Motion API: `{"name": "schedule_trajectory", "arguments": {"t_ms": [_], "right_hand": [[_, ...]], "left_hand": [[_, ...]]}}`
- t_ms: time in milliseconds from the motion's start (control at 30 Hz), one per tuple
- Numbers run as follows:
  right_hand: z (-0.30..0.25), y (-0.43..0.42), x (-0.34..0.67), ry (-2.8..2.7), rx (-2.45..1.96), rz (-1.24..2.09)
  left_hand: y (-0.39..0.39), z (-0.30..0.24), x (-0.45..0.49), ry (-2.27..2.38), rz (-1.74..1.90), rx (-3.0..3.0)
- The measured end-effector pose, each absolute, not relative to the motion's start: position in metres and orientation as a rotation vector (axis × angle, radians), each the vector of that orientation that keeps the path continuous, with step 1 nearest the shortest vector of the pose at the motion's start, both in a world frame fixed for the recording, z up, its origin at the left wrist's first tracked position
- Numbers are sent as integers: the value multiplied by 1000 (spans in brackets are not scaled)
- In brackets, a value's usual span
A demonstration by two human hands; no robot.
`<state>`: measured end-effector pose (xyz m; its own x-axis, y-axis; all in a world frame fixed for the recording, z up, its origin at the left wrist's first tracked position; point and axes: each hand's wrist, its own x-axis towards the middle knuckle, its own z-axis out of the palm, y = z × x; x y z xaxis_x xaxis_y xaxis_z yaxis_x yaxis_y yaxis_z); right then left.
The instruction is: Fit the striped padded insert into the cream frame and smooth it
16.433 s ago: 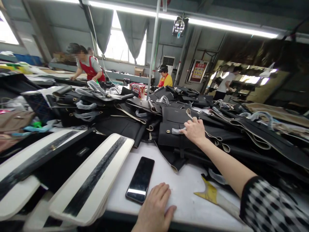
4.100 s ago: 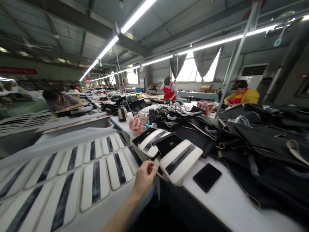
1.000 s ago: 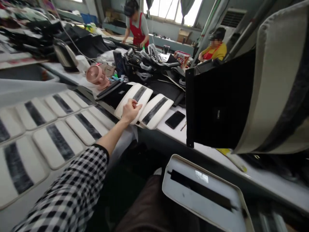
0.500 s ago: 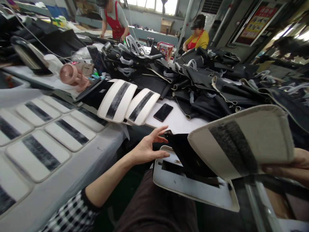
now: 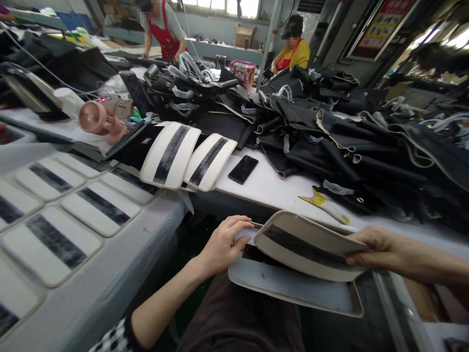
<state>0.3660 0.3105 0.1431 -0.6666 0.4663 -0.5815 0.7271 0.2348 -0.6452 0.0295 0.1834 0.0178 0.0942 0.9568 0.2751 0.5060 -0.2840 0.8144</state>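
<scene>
My right hand (image 5: 381, 248) is closed on the right end of a cream panel (image 5: 330, 266) with rounded corners and a dark stripe along its length. The panel is tilted above a shallow, pale tray-like piece (image 5: 293, 283) with a raised cream rim, which rests at my lap. At the rim's far left corner my left hand (image 5: 227, 244) is closed, thumb and fingers pinching the edge. What lies under the panel is mostly hidden; a dark strip shows inside the tray-like piece.
Striped panels (image 5: 46, 244) lie in rows on the left table, and two more (image 5: 170, 156) overlap its far edge. Ahead are a phone (image 5: 243, 169), a yellow-handled tool (image 5: 322, 203), a pink fan (image 5: 97, 120) and piled black bag pieces (image 5: 311, 122). Two people work behind.
My right hand has lowered the cream panel leftward over the tray-like piece. My left hand, open before, has closed on the rim. The yellow-handled tool has come into sight.
</scene>
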Motion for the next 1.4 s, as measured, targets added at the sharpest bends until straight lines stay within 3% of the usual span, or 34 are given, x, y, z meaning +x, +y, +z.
{"name": "schedule_trajectory", "arguments": {"t_ms": [233, 433, 667, 733, 867, 1000, 1133, 1400], "right_hand": [[126, 338, 316, 1995, 944, -1652], [71, 366, 289, 1704, 798, -1666], [40, 354, 290, 1794, 878, -1602], [39, 342, 292, 1961, 957, -1472], [34, 310, 304, 2537, 1203, -875], [20, 275, 312, 3052, 1031, -465], [1, 248, 302, 3220, 912, -73], [-14, 224, 283, 3158, 886, 33]], "left_hand": [[170, -35, 23, 1403, 1233, 953], [168, -63, 37, 1241, 1273, 693], [170, -75, 55, 994, 1379, 460], [171, -77, 58, 969, 1395, 402], [173, -79, 61, 962, 1415, 293], [174, -80, 64, 941, 1456, 247], [174, -79, 65, 929, 1468, 245], [179, -88, 70, 891, 1517, 235]]}}
